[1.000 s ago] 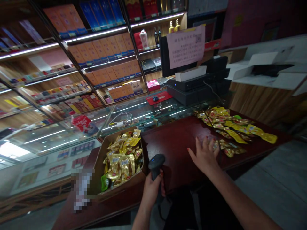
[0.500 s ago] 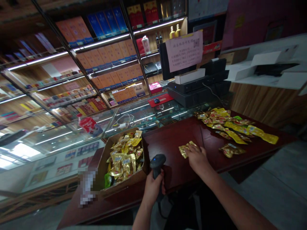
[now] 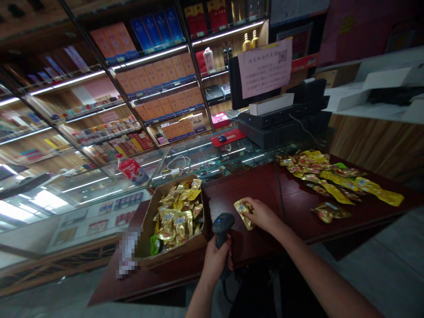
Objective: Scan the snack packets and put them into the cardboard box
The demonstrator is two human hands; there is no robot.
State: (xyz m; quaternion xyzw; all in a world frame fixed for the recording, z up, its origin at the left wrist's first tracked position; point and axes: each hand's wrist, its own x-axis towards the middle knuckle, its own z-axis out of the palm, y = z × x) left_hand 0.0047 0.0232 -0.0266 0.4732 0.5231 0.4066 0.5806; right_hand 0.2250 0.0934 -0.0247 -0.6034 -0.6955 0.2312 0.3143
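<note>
My left hand [image 3: 217, 258] is wrapped round the handle of a dark barcode scanner [image 3: 223, 224], held upright above the table's front edge with a small blue light on its head. To its right, my right hand [image 3: 260, 213] pinches a gold foil snack packet [image 3: 244, 213], tilted just over the dark red tabletop [image 3: 228, 194]. An open cardboard box [image 3: 179, 252] full of similar gold packets [image 3: 177, 216] stands left of the scanner; a green packet [image 3: 154, 245] lies in its near corner. One more gold packet [image 3: 330, 212] lies alone on the right.
A pile of yellow and gold packets [image 3: 318, 170] covers the table's far right. Behind the table are a glass display counter [image 3: 198, 152], a red bottle [image 3: 130, 169], a red mouse pad [image 3: 228, 138] and a till monitor [image 3: 236, 84] bearing a paper sign. Stocked shelves [image 3: 159, 73] line the wall.
My right hand has moved left, bringing the gold packet closer to the scanner and tilting it up. My left hand keeps its grip on the scanner. The whole view has shifted slightly.
</note>
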